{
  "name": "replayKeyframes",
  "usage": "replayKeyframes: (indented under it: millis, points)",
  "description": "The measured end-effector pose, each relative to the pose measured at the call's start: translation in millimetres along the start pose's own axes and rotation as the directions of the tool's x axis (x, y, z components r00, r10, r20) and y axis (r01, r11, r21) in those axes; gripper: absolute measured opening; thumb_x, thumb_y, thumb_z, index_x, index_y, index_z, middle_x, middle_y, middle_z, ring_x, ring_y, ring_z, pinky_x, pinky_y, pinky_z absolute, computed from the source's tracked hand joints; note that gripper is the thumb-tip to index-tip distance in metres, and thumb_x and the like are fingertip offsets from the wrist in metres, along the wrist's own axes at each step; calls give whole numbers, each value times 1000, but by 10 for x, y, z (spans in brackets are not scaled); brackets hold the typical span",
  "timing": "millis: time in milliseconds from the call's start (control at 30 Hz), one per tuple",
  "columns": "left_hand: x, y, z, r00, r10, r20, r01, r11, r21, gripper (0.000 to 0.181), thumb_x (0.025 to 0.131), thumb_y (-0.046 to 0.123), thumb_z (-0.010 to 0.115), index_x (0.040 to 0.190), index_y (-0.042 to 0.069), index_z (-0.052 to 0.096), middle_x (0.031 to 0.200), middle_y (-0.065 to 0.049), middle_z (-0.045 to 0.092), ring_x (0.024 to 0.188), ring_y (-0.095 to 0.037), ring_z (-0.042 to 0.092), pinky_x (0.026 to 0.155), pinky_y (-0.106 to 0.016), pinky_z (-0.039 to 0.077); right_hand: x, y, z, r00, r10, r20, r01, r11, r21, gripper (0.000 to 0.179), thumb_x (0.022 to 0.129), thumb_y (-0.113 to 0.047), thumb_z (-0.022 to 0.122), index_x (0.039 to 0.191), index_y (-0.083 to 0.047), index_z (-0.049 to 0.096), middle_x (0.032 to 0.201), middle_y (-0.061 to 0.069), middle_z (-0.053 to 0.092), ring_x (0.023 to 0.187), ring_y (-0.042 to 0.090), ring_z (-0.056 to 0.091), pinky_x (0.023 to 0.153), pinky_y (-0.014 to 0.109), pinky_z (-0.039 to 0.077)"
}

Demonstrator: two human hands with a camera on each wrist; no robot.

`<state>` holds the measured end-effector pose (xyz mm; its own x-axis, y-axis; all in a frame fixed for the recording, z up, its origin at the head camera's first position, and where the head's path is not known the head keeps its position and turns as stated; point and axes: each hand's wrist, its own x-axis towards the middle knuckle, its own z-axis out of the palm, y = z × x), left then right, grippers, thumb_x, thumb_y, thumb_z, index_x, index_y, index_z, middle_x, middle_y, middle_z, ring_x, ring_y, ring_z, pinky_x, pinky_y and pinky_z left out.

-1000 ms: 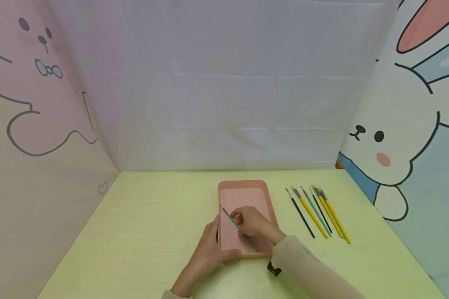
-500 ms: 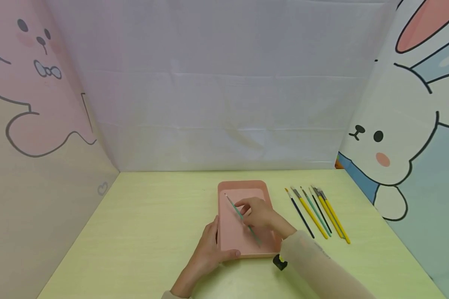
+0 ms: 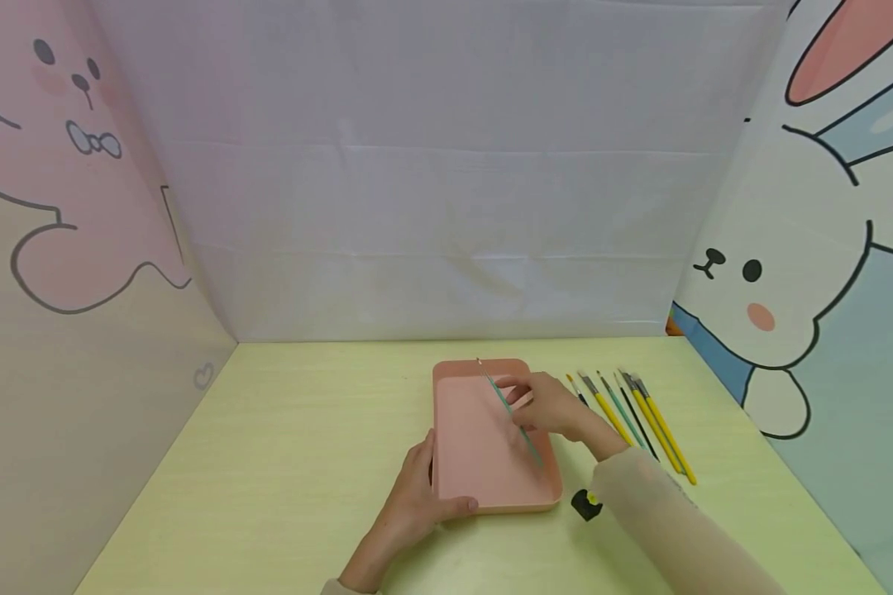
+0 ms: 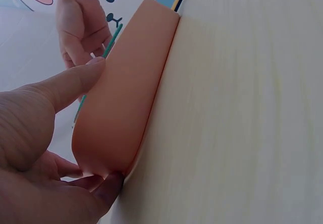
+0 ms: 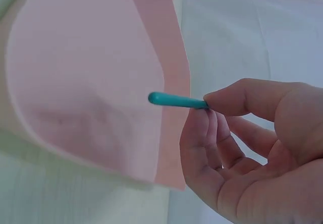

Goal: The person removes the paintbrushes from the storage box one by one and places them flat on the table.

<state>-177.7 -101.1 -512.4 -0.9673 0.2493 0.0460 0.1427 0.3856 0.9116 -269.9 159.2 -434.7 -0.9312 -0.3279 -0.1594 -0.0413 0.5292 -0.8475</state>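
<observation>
My right hand (image 3: 551, 405) pinches a thin teal paintbrush (image 3: 500, 397) between thumb and fingers, above the right side of a shallow pink tray (image 3: 465, 463). The brush slants, its bristle tip towards the tray's far edge and its handle end towards me. In the right wrist view the rounded teal handle end (image 5: 174, 100) sticks out past the pinch, over the tray floor. My left hand (image 3: 409, 500) grips the tray's near left corner. Seen from the left wrist, the thumb lies on the rim of the tray (image 4: 126, 82) and fingers curl round its outer wall.
Right of the tray several paintbrushes lie side by side: a navy one (image 3: 576, 388), yellow ones (image 3: 666, 434), a teal one (image 3: 625, 409) and a black one (image 3: 643, 430). My right forearm crosses near their handles. A pale backdrop (image 3: 446, 207) closes off the table's back.
My right hand has lifted the teal paintbrush from low in the tray and carried it right and away from me, towards the other brushes. My left hand and the tray have stayed put.
</observation>
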Motion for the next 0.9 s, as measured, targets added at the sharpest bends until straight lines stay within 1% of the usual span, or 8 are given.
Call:
replayKeyframes:
  millis: [133, 200, 333, 400, 467, 567, 733, 900]
  points:
    - [-1, -1, 2, 1000, 2, -3, -2, 1000, -6, 128, 73, 31, 99, 170, 8, 20, 161, -25, 37, 138, -38, 47, 111, -60, 38, -48, 36, -153, 1000, -8, -7, 7, 1000, -2, 59, 93, 8, 64, 151, -2, 55, 118, 18, 59, 89, 24, 63, 78, 38, 60]
    - [-1, -1, 3, 1000, 2, -1, -2, 1000, -10, 128, 73, 30, 99, 170, 8, 19, 161, -24, 37, 137, -37, 48, 111, -60, 39, -79, 61, -226, 1000, -5, -13, 5, 1000, -1, 59, 95, 6, 64, 153, -2, 54, 120, 19, 59, 92, 27, 66, 80, 39, 61]
    - [-9, 1, 3, 1000, -7, 2, 7, 1000, -13, 129, 73, 30, 99, 170, 7, 17, 162, -25, 34, 138, -39, 48, 112, -61, 38, -137, 135, -365, 1000, 18, -22, -18, 1000, -5, 61, 96, 5, 64, 156, -2, 50, 124, 21, 58, 97, 32, 69, 85, 42, 61]
    - [-16, 3, 3, 1000, -18, 1, 18, 1000, -10, 129, 74, 30, 99, 170, 6, 16, 163, -26, 33, 139, -40, 47, 113, -62, 38, -160, 178, -427, 999, 26, -29, -27, 1000, -12, 63, 95, 5, 64, 156, -1, 49, 125, 21, 58, 94, 32, 68, 85, 45, 61]
    - [-19, 1, 4, 1000, -25, 0, 25, 1000, -5, 130, 74, 30, 99, 170, 4, 16, 164, -26, 33, 140, -40, 46, 114, -63, 37, -182, 227, -487, 999, 31, -39, -32, 999, -24, 64, 94, 6, 63, 156, 1, 48, 124, 22, 58, 89, 28, 67, 85, 46, 60]
    - [-19, -4, 3, 1000, -29, -1, 29, 1000, -3, 130, 74, 31, 99, 170, 2, 16, 164, -27, 33, 141, -41, 46, 114, -63, 37, -204, 297, -562, 997, 34, -62, -37, 998, -41, 64, 93, 7, 63, 155, 3, 48, 122, 23, 59, 79, 22, 62, 80, 45, 59]
    - [-12, -21, 5, 1000, -26, -3, 26, 1000, -3, 130, 73, 31, 99, 169, 2, 16, 164, -27, 33, 139, -42, 47, 113, -64, 38, -220, 415, -632, 993, 71, -96, -76, 996, -49, 63, 92, 9, 63, 154, 6, 48, 118, 23, 59, 71, 20, 54, 70, 39, 54]
    - [-9, -31, 11, 1000, -21, -1, 21, 1000, -12, 131, 73, 30, 99, 170, 6, 16, 163, -27, 34, 137, -40, 49, 112, -64, 39, -234, 538, -647, 989, 98, -110, -103, 994, -42, 64, 91, 10, 63, 153, 9, 47, 115, 25, 58, 64, 18, 49, 64, 35, 50]
